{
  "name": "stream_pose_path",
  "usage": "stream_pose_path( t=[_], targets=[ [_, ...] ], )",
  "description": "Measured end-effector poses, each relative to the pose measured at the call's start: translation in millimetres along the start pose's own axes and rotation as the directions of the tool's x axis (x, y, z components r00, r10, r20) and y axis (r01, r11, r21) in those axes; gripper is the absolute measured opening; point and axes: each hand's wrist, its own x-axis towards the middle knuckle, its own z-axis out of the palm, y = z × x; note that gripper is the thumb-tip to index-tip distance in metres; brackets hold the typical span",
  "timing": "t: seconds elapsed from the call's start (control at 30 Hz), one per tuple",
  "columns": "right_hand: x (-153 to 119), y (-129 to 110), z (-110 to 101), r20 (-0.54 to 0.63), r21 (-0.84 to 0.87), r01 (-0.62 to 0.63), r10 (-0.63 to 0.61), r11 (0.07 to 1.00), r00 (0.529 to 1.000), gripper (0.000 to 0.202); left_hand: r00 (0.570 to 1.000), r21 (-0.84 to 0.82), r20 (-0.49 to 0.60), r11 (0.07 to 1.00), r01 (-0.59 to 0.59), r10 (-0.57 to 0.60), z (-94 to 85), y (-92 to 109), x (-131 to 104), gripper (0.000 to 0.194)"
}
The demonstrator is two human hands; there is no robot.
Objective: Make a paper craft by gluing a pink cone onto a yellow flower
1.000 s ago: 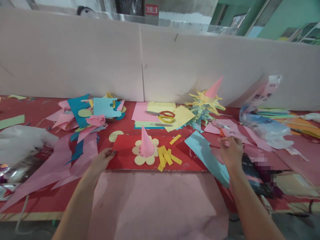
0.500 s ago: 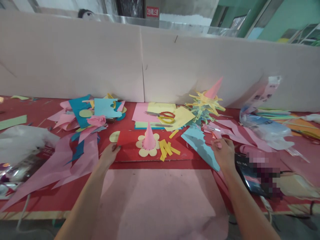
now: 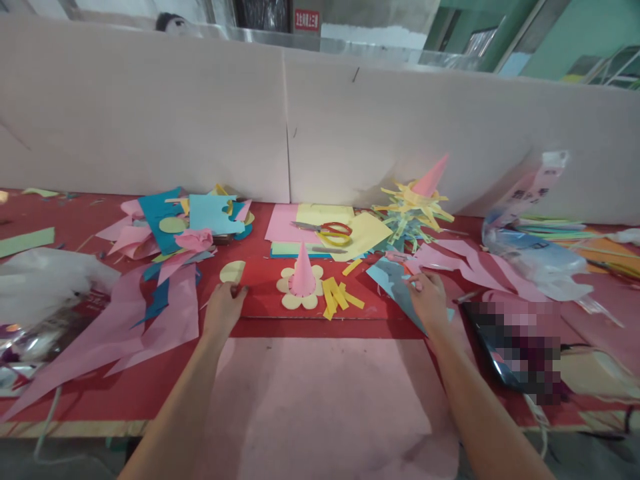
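Note:
A pink paper cone (image 3: pixel 303 275) stands on a cream paper flower (image 3: pixel 300 301), with a scalloped ring at the cone's base. Both rest on a red board (image 3: pixel 265 307). Beside them on the right lie several yellow paper strips (image 3: pixel 336 297). My left hand (image 3: pixel 223 310) is at the board's left side, fingers curled together just below a cream paper disc (image 3: pixel 232 271); what they grip is hidden. My right hand (image 3: pixel 426 300) is over a light-blue paper scrap (image 3: pixel 395 283). Its fingers are pinched around something small and pinkish that I cannot make out.
Red-and-yellow scissors (image 3: pixel 333 231) lie on coloured sheets behind the board. A fringed paper piece with a pink cone (image 3: pixel 431 177) stands at back right. Paper scraps (image 3: pixel 173 300) fill the left; a phone (image 3: pixel 493 353) and plastic bag (image 3: pixel 540 260) lie right. A white panel (image 3: pixel 200 120) closes the back.
My right hand has moved left, onto the light-blue scrap. My left hand has shifted slightly right, and more of the cream disc shows. The cone and flower sit slightly farther right in view.

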Motion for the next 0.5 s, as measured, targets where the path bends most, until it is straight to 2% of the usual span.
stream_pose_path(
  t=[0.1, 0.2, 0.3, 0.37, 0.5],
  targets=[
    [2.9, -2.4, 5.9, 0.002, -0.010, -0.006, 0.006, 1.000, 1.000, 0.022, 0.999, -0.202, 0.006, 0.978, 0.046, -0.046, 4.3, -2.1, 4.1, 0.029],
    [2.8, -4.3, 8.4, 0.000, -0.001, -0.021, 0.021, 1.000, 1.000, 0.024, 0.997, -0.419, 0.066, 0.906, 0.066, -0.042, 7.9, -2.8, 7.4, 0.023],
    [1.4, -4.6, 7.7, -0.020, 0.006, -0.025, 0.025, 1.000, 0.999, 0.027, 0.996, -0.558, 0.084, 0.827, 0.072, -0.030, 10.7, -2.2, 9.5, 0.022],
    [1.3, -4.7, 6.1, -0.040, 0.005, -0.024, 0.024, 1.000, 0.999, 0.027, 0.996, -0.576, 0.066, 0.813, 0.082, -0.053, 12.5, -0.9, 11.2, 0.024],
    [4.2, -7.0, 3.1, -0.050, -0.004, -0.033, 0.033, 0.999, 0.998, 0.026, 0.992, -0.520, 0.036, 0.845, 0.124, -0.124, 15.0, 5.4, 18.3, 0.026]
  ],
)
